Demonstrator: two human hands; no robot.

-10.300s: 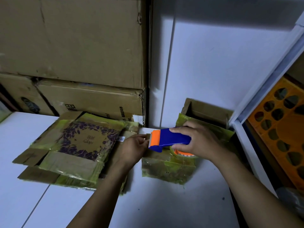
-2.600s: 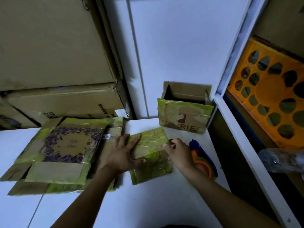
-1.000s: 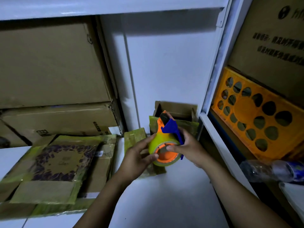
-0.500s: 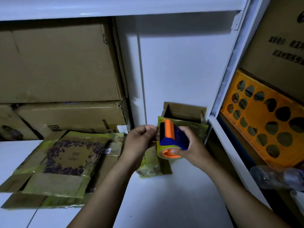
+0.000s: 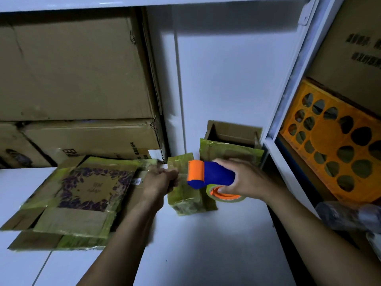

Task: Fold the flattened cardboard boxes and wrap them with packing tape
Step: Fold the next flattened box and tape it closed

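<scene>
— Where is it?
— The small folded cardboard bundle (image 5: 184, 195), wrapped in yellow-green tape, stands on the white shelf (image 5: 206, 244), before a small open cardboard box (image 5: 231, 150).
— Hands?
— The left hand (image 5: 161, 180) is curled at its left edge, blurred. What it pinches I cannot tell. The right hand (image 5: 242, 180) grips a blue-and-orange tape dispenser (image 5: 208, 174) against the bundle.
— Around?
— Flattened cardboard with a purple print (image 5: 92, 186) lies left, an orange plastic crate (image 5: 334, 162) sits right.

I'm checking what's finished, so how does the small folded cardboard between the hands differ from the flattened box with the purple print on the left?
The small folded cardboard is a compact block; the flattened box is wider, lying flat with flaps spread. The flattened box shows a purple print; the small folded cardboard shows none. Both look yellow-green and glossy over brown cardboard.
</scene>
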